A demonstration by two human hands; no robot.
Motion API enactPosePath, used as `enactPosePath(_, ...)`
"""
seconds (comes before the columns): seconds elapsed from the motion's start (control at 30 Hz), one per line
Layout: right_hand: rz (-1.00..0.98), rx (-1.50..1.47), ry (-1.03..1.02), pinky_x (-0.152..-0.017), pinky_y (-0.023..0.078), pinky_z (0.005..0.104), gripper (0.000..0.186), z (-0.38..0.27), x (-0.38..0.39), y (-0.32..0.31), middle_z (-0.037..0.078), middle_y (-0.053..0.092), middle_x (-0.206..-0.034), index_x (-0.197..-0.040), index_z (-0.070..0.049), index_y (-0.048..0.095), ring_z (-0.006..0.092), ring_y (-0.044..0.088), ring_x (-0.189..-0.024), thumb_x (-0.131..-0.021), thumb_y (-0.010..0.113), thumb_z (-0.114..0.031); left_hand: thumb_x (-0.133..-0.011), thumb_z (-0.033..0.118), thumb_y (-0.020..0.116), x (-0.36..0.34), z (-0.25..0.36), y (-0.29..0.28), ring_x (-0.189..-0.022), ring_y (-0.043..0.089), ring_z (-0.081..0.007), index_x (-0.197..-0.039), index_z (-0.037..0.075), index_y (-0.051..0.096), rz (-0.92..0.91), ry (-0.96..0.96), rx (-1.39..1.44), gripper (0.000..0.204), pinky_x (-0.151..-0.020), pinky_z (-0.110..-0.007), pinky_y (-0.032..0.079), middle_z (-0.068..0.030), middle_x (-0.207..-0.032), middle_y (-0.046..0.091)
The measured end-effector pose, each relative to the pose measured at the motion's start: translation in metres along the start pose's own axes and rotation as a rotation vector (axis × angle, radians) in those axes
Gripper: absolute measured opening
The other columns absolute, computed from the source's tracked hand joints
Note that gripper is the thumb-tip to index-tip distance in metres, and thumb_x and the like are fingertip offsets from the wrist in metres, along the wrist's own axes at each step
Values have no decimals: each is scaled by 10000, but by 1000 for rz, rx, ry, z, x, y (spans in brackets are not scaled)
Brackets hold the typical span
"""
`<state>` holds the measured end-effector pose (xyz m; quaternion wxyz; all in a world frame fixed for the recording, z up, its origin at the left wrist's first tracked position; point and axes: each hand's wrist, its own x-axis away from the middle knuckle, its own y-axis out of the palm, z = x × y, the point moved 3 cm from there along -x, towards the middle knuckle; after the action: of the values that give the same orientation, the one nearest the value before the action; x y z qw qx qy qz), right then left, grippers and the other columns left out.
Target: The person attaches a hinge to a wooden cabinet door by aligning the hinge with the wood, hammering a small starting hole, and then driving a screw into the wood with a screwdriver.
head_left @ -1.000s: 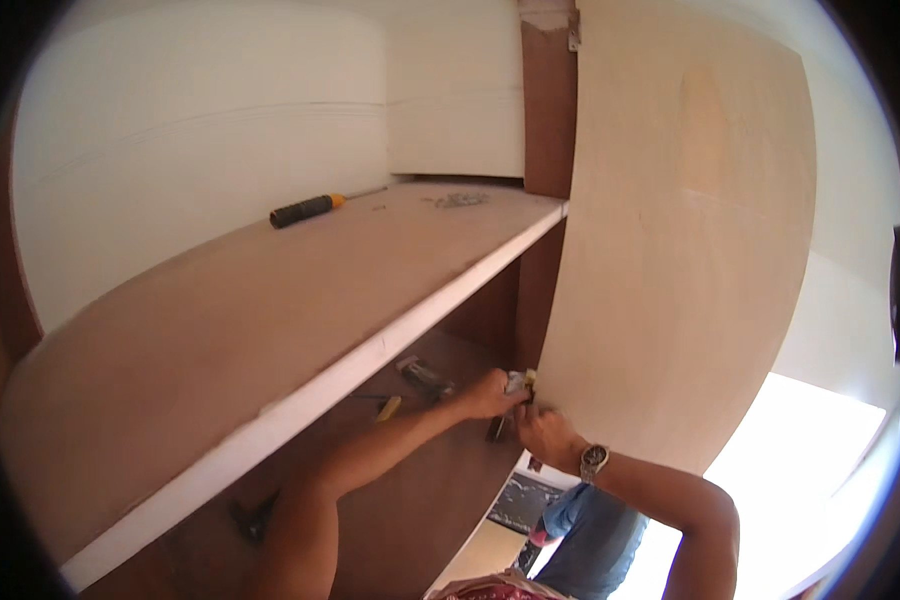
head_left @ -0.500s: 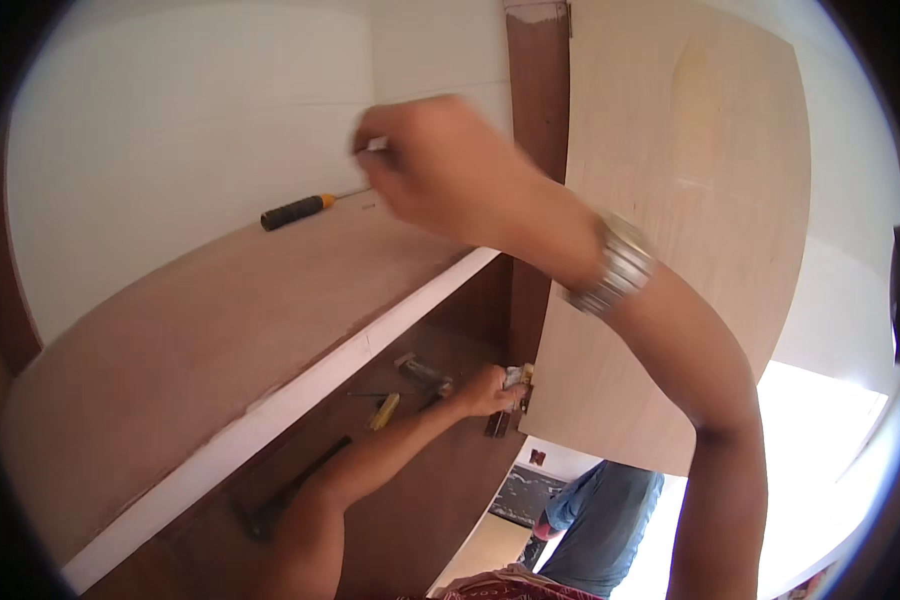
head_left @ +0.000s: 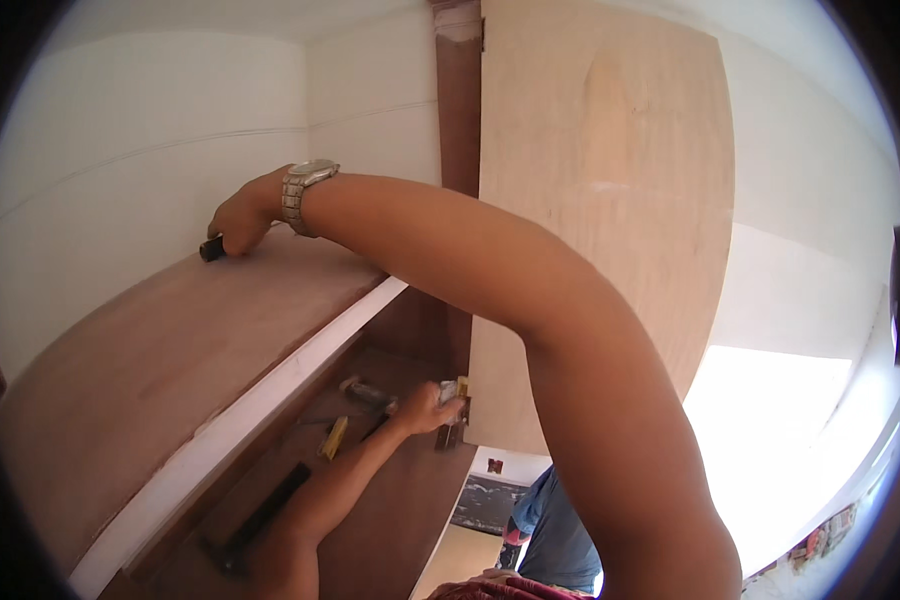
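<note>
Up on the brown shelf (head_left: 220, 320), my right hand (head_left: 248, 218), with a metal watch (head_left: 308, 190) at the wrist, is closed around a screwdriver (head_left: 211, 249). Only the black end of its handle shows; the rest is hidden by the hand. Lower down, my left hand (head_left: 422, 408) grips a small whitish and yellow thing, too small to name, at the bottom corner of the pale wooden door (head_left: 610, 240). A dark metal hinge-like piece (head_left: 450, 435) shows just below those fingers.
In the lower compartment lie a hammer (head_left: 260, 520), a yellow-handled tool (head_left: 334, 438) and a small clear packet (head_left: 365, 390). The shelf's white front edge (head_left: 240, 425) runs between the levels. A person's blue-trousered legs (head_left: 562, 535) show beyond the door.
My right hand has moved left and down onto the screwdriver, which lay free on the shelf before. The left hand stays at the door corner. The whole view has shifted right.
</note>
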<state>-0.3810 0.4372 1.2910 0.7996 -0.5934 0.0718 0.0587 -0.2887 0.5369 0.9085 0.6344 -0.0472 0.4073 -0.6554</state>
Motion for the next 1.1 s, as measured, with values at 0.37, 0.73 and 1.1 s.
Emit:
enactPosePath(0.37,482,199,-156,-779,534,463,147,-5,56,-44,235,694,-978,-932,-6,630,388,683,-942,-794,596,-44,-893,311,698,-14,12,4,-579,624,-137,-832,15,686,-41,41,61,302,-564,-370,507,-82,-646,665)
enactPosePath(0.73,1633,40,292,-821,561,405,181,-100,468,65,264,660,-1079,-1083,-10,515,348,683,-991,-924,597,-38,-916,276,685,-14,16,-2,-658,604,-88,-868,-13,706,-124,-42,12,294,-615,-341,501,-63,-717,695)
enactPosePath(1.1,1098,-430,705,-762,561,348,362,-114,450,249,241,689,-1106,-1089,-47,482,291,704,-913,-851,736,52,-908,321,695,-3,25,-9,-574,527,-97,-811,-20,678,-29,-81,15,355,-535,-375,455,-114,-603,615)
